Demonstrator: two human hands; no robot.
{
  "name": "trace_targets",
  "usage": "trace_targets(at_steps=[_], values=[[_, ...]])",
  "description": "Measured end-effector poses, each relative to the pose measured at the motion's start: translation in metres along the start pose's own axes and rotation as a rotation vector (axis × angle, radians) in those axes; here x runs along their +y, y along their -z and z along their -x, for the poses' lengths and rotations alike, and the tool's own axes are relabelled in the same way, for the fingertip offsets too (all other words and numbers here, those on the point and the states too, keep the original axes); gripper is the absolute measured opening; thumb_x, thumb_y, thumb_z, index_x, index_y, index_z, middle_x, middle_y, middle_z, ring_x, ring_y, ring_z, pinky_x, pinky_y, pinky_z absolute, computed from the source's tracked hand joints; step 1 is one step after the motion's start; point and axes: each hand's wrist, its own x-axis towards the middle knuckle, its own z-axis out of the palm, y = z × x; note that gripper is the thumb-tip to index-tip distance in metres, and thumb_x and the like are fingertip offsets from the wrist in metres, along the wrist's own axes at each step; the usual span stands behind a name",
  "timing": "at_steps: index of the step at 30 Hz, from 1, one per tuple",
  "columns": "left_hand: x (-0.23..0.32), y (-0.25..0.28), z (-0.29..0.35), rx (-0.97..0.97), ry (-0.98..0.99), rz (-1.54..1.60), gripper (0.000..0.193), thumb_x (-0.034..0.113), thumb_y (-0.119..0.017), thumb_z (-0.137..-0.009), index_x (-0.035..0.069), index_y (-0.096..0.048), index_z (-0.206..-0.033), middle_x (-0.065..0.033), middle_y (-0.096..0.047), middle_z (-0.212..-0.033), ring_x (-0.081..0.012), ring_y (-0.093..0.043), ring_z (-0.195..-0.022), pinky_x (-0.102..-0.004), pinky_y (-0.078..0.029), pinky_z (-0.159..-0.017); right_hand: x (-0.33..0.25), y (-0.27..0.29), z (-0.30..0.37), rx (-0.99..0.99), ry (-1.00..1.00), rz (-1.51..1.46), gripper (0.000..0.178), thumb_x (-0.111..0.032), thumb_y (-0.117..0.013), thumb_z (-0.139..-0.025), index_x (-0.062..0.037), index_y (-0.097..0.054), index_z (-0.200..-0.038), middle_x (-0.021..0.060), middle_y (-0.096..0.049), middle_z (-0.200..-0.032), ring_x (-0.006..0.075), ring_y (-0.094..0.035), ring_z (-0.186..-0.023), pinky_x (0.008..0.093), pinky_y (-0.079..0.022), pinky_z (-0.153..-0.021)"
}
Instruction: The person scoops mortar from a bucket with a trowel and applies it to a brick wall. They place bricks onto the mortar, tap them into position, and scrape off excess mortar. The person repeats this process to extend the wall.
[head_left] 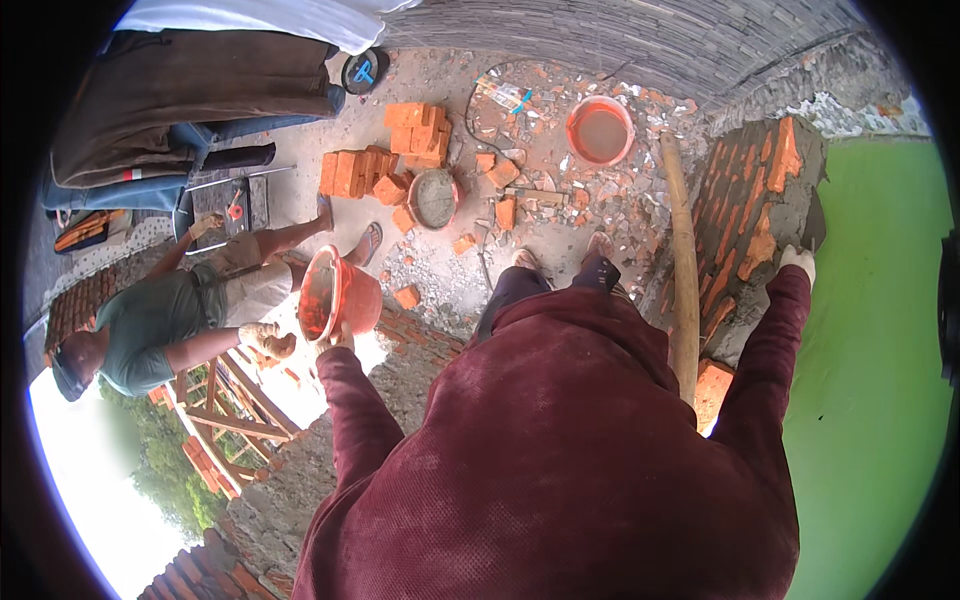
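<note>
My left hand (337, 340) holds an orange bucket (325, 295) just beside a co-worker's gloved hand (268, 340), so that side is crowded. My right hand (797, 260) is against the brick wall (745, 215); a wooden pole (683, 270) bars the way inward, with open air between my arms.

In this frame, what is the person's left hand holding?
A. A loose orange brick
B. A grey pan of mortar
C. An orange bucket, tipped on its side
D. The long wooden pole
C. The left hand grips the rim of the orange bucket, tipped so its open mouth shows, while the right hand is on the mortared top of the brick wall, away from the wooden pole.
</note>
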Motion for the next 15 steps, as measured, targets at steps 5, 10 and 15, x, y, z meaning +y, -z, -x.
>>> trace_targets(at_steps=[5,10,15], values=[[-0.04,-0.013,0.006,-0.005,0.106,0.001,0.074,0.055,-0.075,-0.079,0.015,-0.061,-0.14,-0.019,-0.066,-0.129,-0.0342,-0.064,-0.119,-0.0415,-0.049,-0.104,-0.012,0.014,0.028,0.065,0.027,-0.108,0.046,-0.038,-0.063,-0.087,-0.0025,-0.071,-0.116,0.0219,-0.073,-0.111,0.0361,-0.069,-0.107,0.0427,-0.052,-0.096],[-0.04,-0.03,-0.022,-0.025,0.175,0.322,0.071,0.043,-0.081,-0.08,0.007,-0.06,-0.138,-0.0183,-0.068,-0.125,-0.0285,-0.066,-0.115,-0.0405,-0.05,-0.101,-0.079,0.063,0.112,0.169,0.065,-0.568,0.047,-0.031,-0.071,-0.089,0.0025,-0.064,-0.121,0.0146,-0.072,-0.097,0.0261,-0.07,-0.08,0.0379,-0.056,-0.071],[-0.076,-0.041,-0.108,-0.152,0.349,0.398,0.075,0.055,-0.072,-0.087,0.008,-0.055,-0.143,-0.0162,-0.059,-0.143,-0.0294,-0.052,-0.136,-0.0377,-0.04,-0.115,-0.184,0.074,0.214,-0.328,-0.043,-1.201,0.037,-0.016,-0.071,-0.091,0.0007,-0.059,-0.121,0.0055,-0.061,-0.083,0.0118,-0.053,-0.05,0.0282,-0.044,-0.042]])
